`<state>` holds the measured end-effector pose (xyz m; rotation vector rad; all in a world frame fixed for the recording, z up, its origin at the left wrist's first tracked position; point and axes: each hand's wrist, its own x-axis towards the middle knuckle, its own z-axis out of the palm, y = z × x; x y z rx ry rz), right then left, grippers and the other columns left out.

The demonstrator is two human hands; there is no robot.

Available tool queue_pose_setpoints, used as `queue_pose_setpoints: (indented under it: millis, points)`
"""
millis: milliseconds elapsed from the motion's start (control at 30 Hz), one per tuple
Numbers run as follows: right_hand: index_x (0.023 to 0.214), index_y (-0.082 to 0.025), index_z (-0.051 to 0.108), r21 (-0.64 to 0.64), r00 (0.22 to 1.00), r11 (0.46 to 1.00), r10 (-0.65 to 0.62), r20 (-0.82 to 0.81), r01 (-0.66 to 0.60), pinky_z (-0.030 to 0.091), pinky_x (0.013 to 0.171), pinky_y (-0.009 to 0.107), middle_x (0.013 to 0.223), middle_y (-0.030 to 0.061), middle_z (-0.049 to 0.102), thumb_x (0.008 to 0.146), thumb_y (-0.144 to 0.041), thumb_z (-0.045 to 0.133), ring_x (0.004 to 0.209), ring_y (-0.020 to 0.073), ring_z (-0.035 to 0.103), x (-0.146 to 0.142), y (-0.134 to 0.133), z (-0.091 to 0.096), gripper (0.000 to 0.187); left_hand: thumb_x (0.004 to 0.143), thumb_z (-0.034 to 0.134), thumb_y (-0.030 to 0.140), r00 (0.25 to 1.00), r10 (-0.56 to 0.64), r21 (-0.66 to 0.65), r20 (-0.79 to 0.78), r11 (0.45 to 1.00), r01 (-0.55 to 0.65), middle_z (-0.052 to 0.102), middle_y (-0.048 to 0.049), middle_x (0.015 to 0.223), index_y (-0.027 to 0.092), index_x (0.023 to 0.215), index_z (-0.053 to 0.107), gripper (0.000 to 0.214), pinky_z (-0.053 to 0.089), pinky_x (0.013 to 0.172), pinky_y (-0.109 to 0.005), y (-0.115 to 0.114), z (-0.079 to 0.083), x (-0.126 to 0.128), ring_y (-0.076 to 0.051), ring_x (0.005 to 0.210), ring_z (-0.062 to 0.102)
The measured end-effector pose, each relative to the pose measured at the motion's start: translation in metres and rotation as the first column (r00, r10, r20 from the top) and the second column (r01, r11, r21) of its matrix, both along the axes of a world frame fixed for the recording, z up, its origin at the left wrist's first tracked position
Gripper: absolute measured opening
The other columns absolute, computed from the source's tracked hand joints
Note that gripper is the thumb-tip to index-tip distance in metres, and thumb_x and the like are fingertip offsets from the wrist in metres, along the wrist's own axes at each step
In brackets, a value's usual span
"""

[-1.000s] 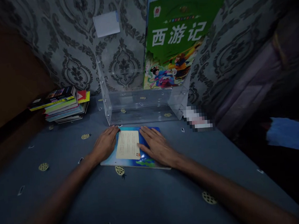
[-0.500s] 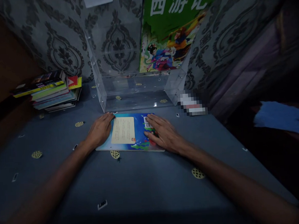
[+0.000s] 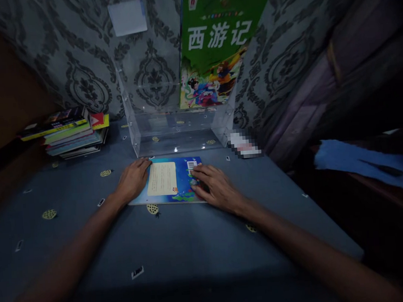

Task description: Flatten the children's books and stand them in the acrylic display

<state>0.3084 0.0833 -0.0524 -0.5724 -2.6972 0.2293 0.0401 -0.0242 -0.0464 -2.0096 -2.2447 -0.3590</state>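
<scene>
The picture book (image 3: 162, 179) lies flat on the cloth-covered table (image 3: 194, 246), between my two hands, with its blue printed cover upward. My left hand (image 3: 132, 179) lies on its left side: the fingers are stretched and close together, their tips near the far left corner. The thumb of this hand I cannot see well. My right hand (image 3: 220, 186) rests at the other side, with the fingers a little bent over the right edge, below the barcode, and the thumb standing apart from them on the near side. I see no pinch from these right fingers.

The book looks thin, so I judge it is light for one hand. The cover reflects some light; probably it is smooth and can slide under dry fingertips. I think it is stiff enough to keep its shape but may bend if I lift it by one corner only. The corners seem to me the part that is most easily damaged.

The best hold, in my opinion, is at the two short edges, just where my fingers are, thumbs on the near side. Beyond my fingertips the clear stand (image 3: 183, 143) is near, so there is less room on the far edge.
</scene>
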Motion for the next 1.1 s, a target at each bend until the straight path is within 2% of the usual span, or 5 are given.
queue_pose_setpoints:
  millis: [200, 400, 600, 867, 1100]
  points:
    - [0.130, -0.015, 0.060, -0.002, 0.999, 1.000, 0.022, 0.028, -0.022, 0.049, 0.094, 0.051, 0.131, 0.0156, 0.062, 0.091, -0.037, 0.059, 0.117, 0.0319, 0.056, 0.020, -0.037, 0.005, 0.044, 0.093, 0.034, 0.015, 0.999, -0.037, 0.037, 0.036, 0.999, 0.036, 0.060, -0.0123, 0.131, 0.017, 0.124, 0.055, 0.038, 0.046, 0.103, -0.045, -0.001, -0.002, -0.002, -0.027, 0.120, 0.057]
    - [0.125, -0.013, 0.063, 0.051, 1.000, 0.999, -0.005, 0.020, 0.004, 0.049, 0.093, 0.049, 0.128, 0.0162, 0.065, 0.090, -0.032, 0.062, 0.114, 0.0308, 0.058, 0.019, -0.044, 0.004, 0.040, 0.093, 0.032, 0.014, 1.000, -0.028, -0.012, -0.014, 1.000, 0.028, 0.059, -0.0134, 0.130, 0.014, 0.125, 0.051, 0.037, 0.045, 0.102, -0.041, -0.002, 0.001, -0.003, -0.025, 0.123, 0.054]
    - [0.127, -0.016, 0.061, 0.091, 0.998, 0.996, -0.023, 0.063, 0.017, 0.045, 0.100, 0.054, 0.132, 0.0167, 0.063, 0.093, -0.035, 0.058, 0.122, 0.0315, 0.056, 0.019, -0.049, 0.008, 0.040, 0.095, 0.035, 0.019, 0.998, 0.022, -0.056, -0.059, 0.998, -0.026, 0.064, -0.0128, 0.120, 0.017, 0.123, 0.056, 0.035, 0.048, 0.092, -0.040, -0.005, 0.014, 0.003, -0.026, 0.110, 0.060]
    - [0.134, -0.012, 0.055, 0.171, 0.987, 0.985, -0.063, 0.148, 0.037, 0.040, 0.108, 0.059, 0.139, 0.0222, 0.056, 0.091, -0.059, 0.054, 0.133, 0.0363, 0.049, 0.018, -0.062, 0.005, 0.063, 0.095, 0.044, 0.036, 0.991, 0.045, -0.141, -0.128, 0.988, -0.063, 0.068, -0.0107, 0.103, 0.020, 0.107, 0.063, 0.027, 0.050, 0.079, -0.036, -0.025, 0.037, 0.011, -0.028, 0.100, 0.065]
    - [0.139, -0.010, 0.050, 0.054, 0.993, 0.998, 0.006, 0.121, -0.013, 0.038, 0.112, 0.059, 0.150, 0.0258, 0.043, 0.089, -0.064, 0.052, 0.144, 0.0397, 0.032, 0.013, -0.061, -0.005, 0.074, 0.092, 0.047, 0.033, 0.999, -0.051, -0.351, -0.015, 0.935, 0.043, 0.072, -0.0081, 0.095, 0.023, 0.132, 0.052, 0.041, 0.049, 0.070, -0.034, -0.046, 0.047, 0.010, -0.027, 0.085, 0.069]
